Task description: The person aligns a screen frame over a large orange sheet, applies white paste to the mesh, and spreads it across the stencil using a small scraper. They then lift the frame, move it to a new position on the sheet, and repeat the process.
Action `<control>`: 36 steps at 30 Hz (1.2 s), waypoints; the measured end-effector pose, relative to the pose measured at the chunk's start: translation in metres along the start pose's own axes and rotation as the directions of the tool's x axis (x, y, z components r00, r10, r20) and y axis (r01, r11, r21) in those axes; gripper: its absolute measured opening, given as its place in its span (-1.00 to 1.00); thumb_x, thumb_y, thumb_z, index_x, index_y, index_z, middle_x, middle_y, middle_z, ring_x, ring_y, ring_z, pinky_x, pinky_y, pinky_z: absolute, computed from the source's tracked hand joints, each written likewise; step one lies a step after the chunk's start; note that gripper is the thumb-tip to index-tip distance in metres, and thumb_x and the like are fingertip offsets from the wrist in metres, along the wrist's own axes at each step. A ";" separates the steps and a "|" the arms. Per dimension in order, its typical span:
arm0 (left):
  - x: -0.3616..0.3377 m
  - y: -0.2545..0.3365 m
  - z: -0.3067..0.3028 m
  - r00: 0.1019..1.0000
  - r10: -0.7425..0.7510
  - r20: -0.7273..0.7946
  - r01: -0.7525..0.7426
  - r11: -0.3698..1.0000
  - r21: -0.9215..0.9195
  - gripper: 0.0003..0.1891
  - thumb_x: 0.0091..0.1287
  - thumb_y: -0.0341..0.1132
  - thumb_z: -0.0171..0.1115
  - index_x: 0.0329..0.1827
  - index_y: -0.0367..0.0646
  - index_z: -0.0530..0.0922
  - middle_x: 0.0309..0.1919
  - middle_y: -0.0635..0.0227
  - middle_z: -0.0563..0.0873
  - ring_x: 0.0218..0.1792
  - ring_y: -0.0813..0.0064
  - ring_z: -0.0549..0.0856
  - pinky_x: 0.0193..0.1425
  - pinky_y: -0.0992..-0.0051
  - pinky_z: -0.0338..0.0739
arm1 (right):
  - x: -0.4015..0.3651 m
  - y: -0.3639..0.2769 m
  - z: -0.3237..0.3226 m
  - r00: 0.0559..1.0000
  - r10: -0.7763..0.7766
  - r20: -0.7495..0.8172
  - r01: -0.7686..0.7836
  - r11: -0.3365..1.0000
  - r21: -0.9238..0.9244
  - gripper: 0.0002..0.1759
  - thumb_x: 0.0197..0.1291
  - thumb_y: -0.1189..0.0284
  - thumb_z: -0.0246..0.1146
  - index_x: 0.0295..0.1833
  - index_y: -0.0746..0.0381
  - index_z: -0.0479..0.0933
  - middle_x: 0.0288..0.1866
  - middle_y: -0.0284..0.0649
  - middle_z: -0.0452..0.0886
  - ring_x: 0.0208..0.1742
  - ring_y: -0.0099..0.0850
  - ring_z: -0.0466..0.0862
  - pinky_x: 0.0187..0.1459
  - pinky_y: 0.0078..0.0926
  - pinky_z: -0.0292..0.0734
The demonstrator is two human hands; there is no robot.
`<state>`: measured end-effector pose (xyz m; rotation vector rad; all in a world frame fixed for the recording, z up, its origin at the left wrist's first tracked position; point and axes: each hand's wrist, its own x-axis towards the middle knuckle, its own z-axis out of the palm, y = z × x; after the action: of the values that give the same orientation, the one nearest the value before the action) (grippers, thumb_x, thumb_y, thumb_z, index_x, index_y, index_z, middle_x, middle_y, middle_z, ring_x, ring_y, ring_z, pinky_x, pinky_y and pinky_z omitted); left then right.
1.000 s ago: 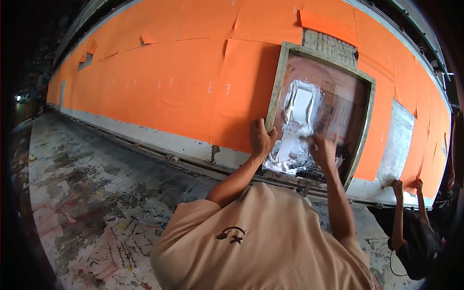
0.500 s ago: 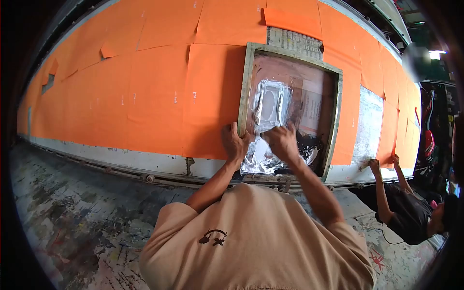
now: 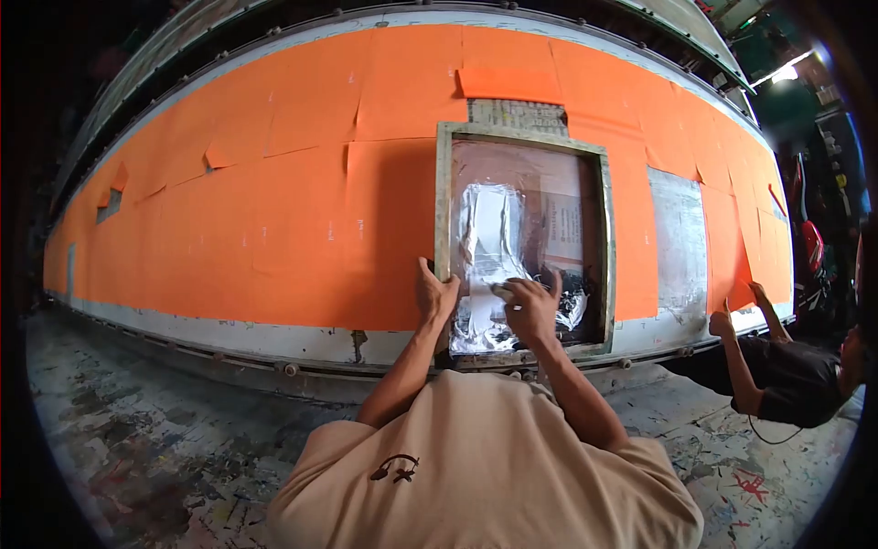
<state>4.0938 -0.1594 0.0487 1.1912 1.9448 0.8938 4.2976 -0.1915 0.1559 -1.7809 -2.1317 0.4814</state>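
A wooden-framed printing screen (image 3: 444,197) lies on the orange sheets on the long table. Wet, shiny silver ink (image 3: 489,233) covers the left and lower part of its mesh, with dark smears at the lower right. My left hand (image 3: 437,295) grips the lower part of the frame's left rail. Over the lower middle of the mesh, my right hand (image 3: 532,309) has its fingers bent around a small pale piece at the fingertips, with one finger sticking up. What that piece is, I cannot make out.
Orange sheets (image 3: 302,238) cover much of the table, one folded back (image 3: 510,85) behind the screen. At right, a co-worker's hands (image 3: 722,322) hold an orange sheet's near edge beside a bare grey patch (image 3: 677,240). A rail (image 3: 291,370) runs along the table's front.
The view has tilted upward. The silver area's outlined oval is now a bright solid patch. My right hand has shifted on the mesh; the co-worker's hands have lifted the sheet's edge.
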 end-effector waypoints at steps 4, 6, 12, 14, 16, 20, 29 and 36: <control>0.007 0.001 -0.004 1.000 0.014 0.012 -0.012 0.995 -0.099 -0.29 0.16 -0.22 0.45 0.30 -0.36 0.34 -0.05 -0.19 0.70 -0.04 -0.19 0.73 0.04 0.04 0.61 | -0.036 0.109 -0.034 0.863 0.422 -0.279 -0.283 0.860 0.425 -0.79 0.00 0.44 0.37 -0.20 0.22 0.77 0.52 -0.05 0.41 0.38 -0.17 0.57 0.51 -0.01 0.26; 0.017 -0.026 0.017 0.996 0.072 -0.055 -0.084 0.968 -0.237 -0.39 0.15 -0.22 0.48 0.14 -0.32 0.38 -0.15 -0.12 0.71 -0.13 -0.14 0.74 -0.02 0.04 0.60 | -0.063 0.173 -0.050 0.729 0.682 -0.057 -0.423 0.514 0.747 -0.65 0.10 0.41 0.28 -0.06 0.41 0.71 0.08 -0.07 0.71 -0.04 -0.28 0.75 0.25 -0.38 0.56; 0.023 -0.039 0.014 0.991 -0.043 0.126 0.051 0.997 -0.063 0.10 0.25 0.05 0.43 0.60 -0.56 0.03 0.51 -0.40 0.28 0.51 -0.25 0.35 0.59 0.09 0.23 | -0.126 0.225 -0.033 0.594 0.802 0.056 -0.156 0.047 0.987 -0.48 -0.02 0.47 0.25 0.10 0.46 0.66 0.05 -0.08 0.75 -0.04 -0.32 0.74 0.05 -0.40 0.63; 0.023 -0.047 0.021 0.997 -0.040 0.063 0.043 0.998 -0.040 0.08 0.28 0.06 0.41 0.61 -0.51 0.04 0.53 -0.39 0.25 0.53 -0.25 0.31 0.62 0.08 0.19 | -0.121 0.211 -0.035 0.529 0.849 -0.006 -0.117 0.079 0.990 -0.45 -0.11 0.47 0.27 0.07 0.48 0.68 -0.02 -0.08 0.76 -0.08 -0.32 0.74 0.01 -0.46 0.62; 0.015 -0.034 0.014 0.994 -0.044 0.098 0.044 0.999 0.003 0.08 0.29 0.09 0.39 0.63 -0.49 0.03 0.54 -0.38 0.22 0.55 -0.24 0.28 0.62 0.07 0.17 | -0.120 0.214 -0.035 0.509 0.861 0.013 -0.110 0.051 0.993 -0.46 -0.09 0.47 0.26 0.07 0.49 0.68 -0.01 -0.09 0.76 -0.07 -0.33 0.74 0.04 -0.48 0.60; 0.019 -0.034 0.008 0.983 -0.079 0.168 0.058 0.991 0.123 0.09 0.32 0.18 0.32 0.66 -0.43 0.00 0.59 -0.35 0.14 0.59 -0.21 0.21 0.65 0.07 0.11 | -0.115 0.208 -0.034 0.490 0.872 -0.005 -0.149 0.089 0.985 -0.47 -0.03 0.50 0.25 0.11 0.48 0.69 0.00 -0.14 0.77 -0.05 -0.39 0.73 0.07 -0.51 0.57; 0.027 -0.054 0.017 0.987 -0.035 0.154 0.016 0.992 0.121 0.13 0.32 0.22 0.30 0.64 -0.49 -0.01 0.60 -0.35 0.14 0.59 -0.23 0.21 0.66 0.08 0.10 | -0.115 0.204 -0.037 0.492 0.871 -0.016 -0.183 0.121 0.976 -0.50 -0.04 0.52 0.25 0.07 0.47 0.71 0.01 -0.18 0.78 -0.05 -0.45 0.72 0.07 -0.54 0.57; 0.013 -0.020 0.001 0.980 -0.057 0.189 0.044 0.997 0.070 0.13 0.31 0.21 0.32 0.65 -0.47 -0.01 0.60 -0.37 0.12 0.60 -0.22 0.19 0.67 0.04 0.08 | -0.115 0.208 -0.032 0.495 0.869 -0.022 -0.177 0.126 0.976 -0.55 -0.08 0.52 0.26 -0.01 0.45 0.74 -0.06 -0.20 0.78 -0.08 -0.44 0.72 0.05 -0.53 0.57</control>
<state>4.0809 -0.1547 0.0289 1.2130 1.8529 0.6683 4.5145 -0.2690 0.0873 -1.5611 -0.2834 0.8653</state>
